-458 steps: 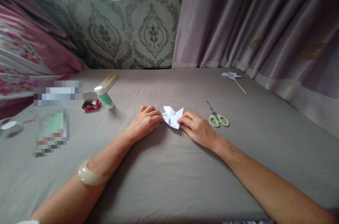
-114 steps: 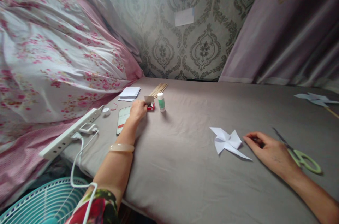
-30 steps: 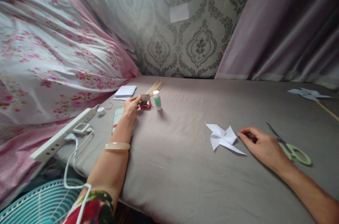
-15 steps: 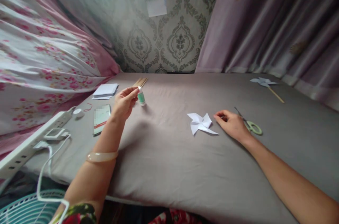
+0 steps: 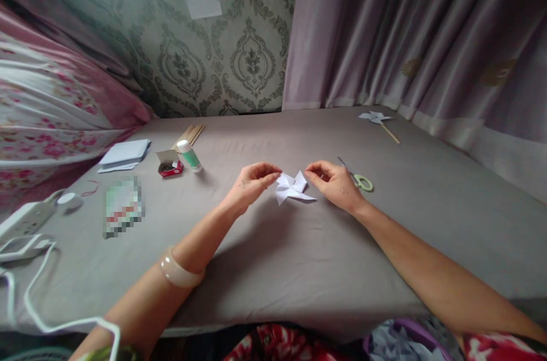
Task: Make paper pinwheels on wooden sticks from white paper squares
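Observation:
A white folded paper pinwheel (image 5: 291,188) lies on the grey sheet (image 5: 273,258) between my hands. My left hand (image 5: 252,181) hovers at its left edge with thumb and forefinger pinched together; whatever is between them is too small to see. My right hand (image 5: 335,181) rests at the pinwheel's right tip, fingers curled and fingertips closed on the paper. A pale bangle (image 5: 179,271) is on my left wrist.
Green-handled scissors (image 5: 361,181) lie just right of my right hand. At the left are an open red box (image 5: 170,166), a glue stick (image 5: 190,156), wooden sticks (image 5: 191,134), a paper stack (image 5: 125,153), a phone (image 5: 123,206) and a power strip (image 5: 21,218). A finished pinwheel on a stick (image 5: 378,119) lies far right.
My left hand has left the red box and glue stick and come back to the pinwheel, pinched shut. The view has swung right to centre on the pinwheel. My right hand stayed beside it.

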